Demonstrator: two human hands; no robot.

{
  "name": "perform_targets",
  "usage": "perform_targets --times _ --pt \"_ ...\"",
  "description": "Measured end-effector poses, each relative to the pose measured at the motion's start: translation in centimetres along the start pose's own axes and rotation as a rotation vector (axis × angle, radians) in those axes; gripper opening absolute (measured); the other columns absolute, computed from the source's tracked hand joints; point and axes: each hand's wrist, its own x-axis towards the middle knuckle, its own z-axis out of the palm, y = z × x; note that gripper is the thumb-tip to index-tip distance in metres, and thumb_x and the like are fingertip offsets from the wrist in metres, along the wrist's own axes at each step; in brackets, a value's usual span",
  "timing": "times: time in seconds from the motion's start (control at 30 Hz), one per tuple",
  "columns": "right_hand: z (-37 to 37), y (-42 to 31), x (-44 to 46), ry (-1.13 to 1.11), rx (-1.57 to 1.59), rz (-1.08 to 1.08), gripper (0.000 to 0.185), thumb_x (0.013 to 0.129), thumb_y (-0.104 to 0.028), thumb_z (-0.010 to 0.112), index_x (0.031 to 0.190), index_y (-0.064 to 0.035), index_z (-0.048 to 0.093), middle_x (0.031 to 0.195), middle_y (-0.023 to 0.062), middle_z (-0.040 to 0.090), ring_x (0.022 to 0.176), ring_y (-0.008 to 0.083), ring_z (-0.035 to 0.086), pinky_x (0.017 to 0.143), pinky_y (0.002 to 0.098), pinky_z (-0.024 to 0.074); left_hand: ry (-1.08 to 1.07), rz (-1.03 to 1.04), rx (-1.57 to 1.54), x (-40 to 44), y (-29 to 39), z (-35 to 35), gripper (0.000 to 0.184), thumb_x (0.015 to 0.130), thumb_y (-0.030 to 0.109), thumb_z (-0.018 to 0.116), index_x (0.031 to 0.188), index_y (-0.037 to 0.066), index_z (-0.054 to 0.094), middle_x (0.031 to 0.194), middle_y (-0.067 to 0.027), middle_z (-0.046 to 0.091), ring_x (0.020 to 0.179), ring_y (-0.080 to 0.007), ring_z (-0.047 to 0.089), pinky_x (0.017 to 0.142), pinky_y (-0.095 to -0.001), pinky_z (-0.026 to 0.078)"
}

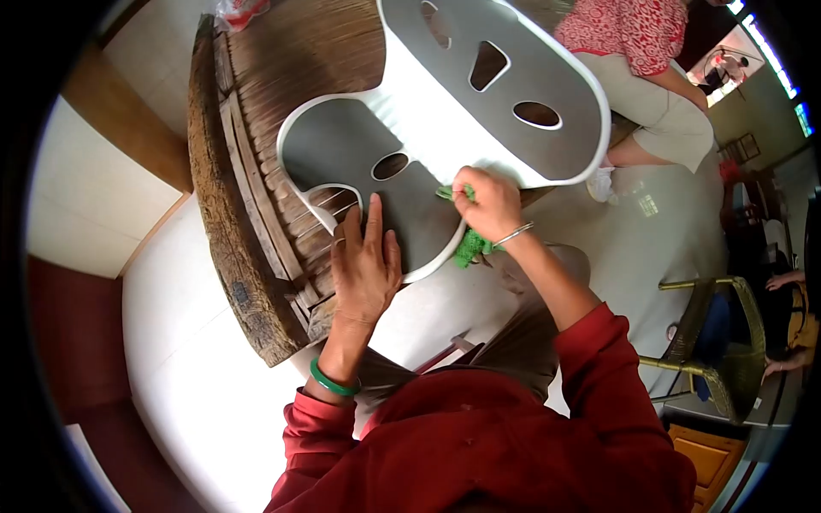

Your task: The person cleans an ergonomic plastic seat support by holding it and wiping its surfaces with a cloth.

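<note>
A moulded plastic piece, grey panels with white rims and cut-out holes (329, 137), lies before me, like a seat with a back. Its larger panel (547, 81) rises at the far right, joined to the near panel by a white curved band (436, 111). My left hand (363, 269) rests on the near panel beside a rimmed cut-out, fingers extended and apart. At the near panel's right edge, my right hand (489, 205) is closed around a crumpled green cloth (472, 246). Part of the cloth hangs below the hand; the fingers hide the rest.
The plastic piece lies on a slatted wooden surface (295, 64) with a thick, rough wooden edge (235, 248) on its left. Another person (633, 77) sits at the upper right. A chair (727, 350) stands on the right, near another person's hand (785, 280).
</note>
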Motion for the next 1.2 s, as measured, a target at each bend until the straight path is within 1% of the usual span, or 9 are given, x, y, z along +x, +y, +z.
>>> perform_targets --times 0.3,0.37,0.47,0.53,0.77,0.87,1.0,1.07,1.2 --pt "0.7 -4.8 -1.6 -0.080 0.025 -0.252 0.010 0.081 -0.008 0.065 0.087 -0.0100 0.057 0.085 0.0087 0.066 0.075 0.0326 0.064 0.065 0.0418 0.0489 -0.012 0.015 0.050 -0.1 -0.3 0.1 0.054 0.090 0.016 0.058 0.141 0.000 0.049 0.128 -0.0252 0.051 0.111 -0.0388 0.055 0.097 -0.0451 0.044" --pt "0.6 -2.9 -1.5 -0.048 0.153 -0.205 0.009 0.083 -0.009 0.066 0.087 -0.0108 0.058 0.084 0.0082 0.066 0.073 0.0323 0.064 0.063 0.0407 0.0487 -0.021 0.008 0.024 0.0 -0.2 -0.1 0.054 0.089 0.014 0.058 0.141 -0.001 0.049 0.127 -0.0248 0.052 0.109 -0.0383 0.055 0.096 -0.0447 0.046" --pt "0.1 1.2 -0.6 -0.017 -0.012 -0.016 0.007 0.084 -0.010 0.066 0.088 -0.0113 0.061 0.082 0.0089 0.067 0.070 0.0327 0.064 0.063 0.0424 0.0484 -0.034 0.003 0.034 0.1 -0.2 0.0 0.054 0.089 0.012 0.059 0.140 -0.001 0.049 0.127 -0.0252 0.052 0.107 -0.0380 0.056 0.095 -0.0442 0.047" --pt "0.2 0.0 -0.1 -0.059 -0.051 0.025 0.007 0.084 -0.010 0.066 0.088 -0.0109 0.060 0.082 0.0103 0.067 0.070 0.0340 0.065 0.065 0.0441 0.0490 -0.048 -0.002 0.066 0.1 -0.1 0.1 0.055 0.089 0.011 0.059 0.141 -0.001 0.049 0.127 -0.0254 0.052 0.107 -0.0377 0.056 0.094 -0.0437 0.048" --pt "2.2 -6.9 -1.9 -0.117 0.019 -0.362 0.009 0.083 -0.007 0.062 0.086 -0.0121 0.055 0.079 0.0095 0.062 0.073 0.0344 0.063 0.064 0.0461 0.0489 -0.040 -0.015 0.048 0.1 -0.2 0.4 0.059 0.085 0.011 0.058 0.142 0.000 0.048 0.130 -0.0238 0.052 0.110 -0.0380 0.056 0.096 -0.0429 0.047" --pt "1.1 -5.6 -1.4 -0.124 0.006 -0.291 0.007 0.084 -0.007 0.061 0.086 -0.0120 0.055 0.081 0.0091 0.062 0.072 0.0340 0.062 0.065 0.0461 0.0481 -0.043 -0.033 0.011 0.0 -0.4 0.3 0.058 0.085 0.009 0.058 0.142 0.001 0.049 0.130 -0.0228 0.052 0.112 -0.0374 0.056 0.097 -0.0434 0.047" --pt "0.0 -1.8 1.1 -0.216 -0.087 0.045 0.003 0.085 -0.008 0.056 0.087 -0.0074 0.056 0.086 0.0155 0.064 0.080 0.0409 0.063 0.071 0.0515 0.0483 -0.049 -0.047 -0.003 0.0 -0.5 0.4 0.058 0.084 0.006 0.058 0.141 0.002 0.050 0.129 -0.0222 0.053 0.112 -0.0361 0.056 0.099 -0.0439 0.047" --pt "0.8 -2.6 0.5 -0.184 -0.127 0.004 0.008 0.082 -0.009 0.058 0.089 -0.0069 0.058 0.085 0.0173 0.063 0.080 0.0418 0.063 0.072 0.0502 0.0489 -0.042 -0.040 0.022 -0.2 -0.5 0.6 0.058 0.084 0.006 0.058 0.141 0.002 0.049 0.129 -0.0223 0.053 0.113 -0.0359 0.056 0.098 -0.0430 0.047" --pt "2.1 -7.9 -1.9 -0.131 -0.106 -0.443 0.010 0.080 -0.006 0.058 0.088 -0.0114 0.055 0.082 0.0127 0.062 0.077 0.0379 0.063 0.069 0.0468 0.0488 -0.034 -0.044 0.038 -0.1 -0.3 0.8 0.059 0.084 0.004 0.056 0.143 0.003 0.048 0.129 -0.0228 0.053 0.111 -0.0384 0.056 0.096 -0.0442 0.048"
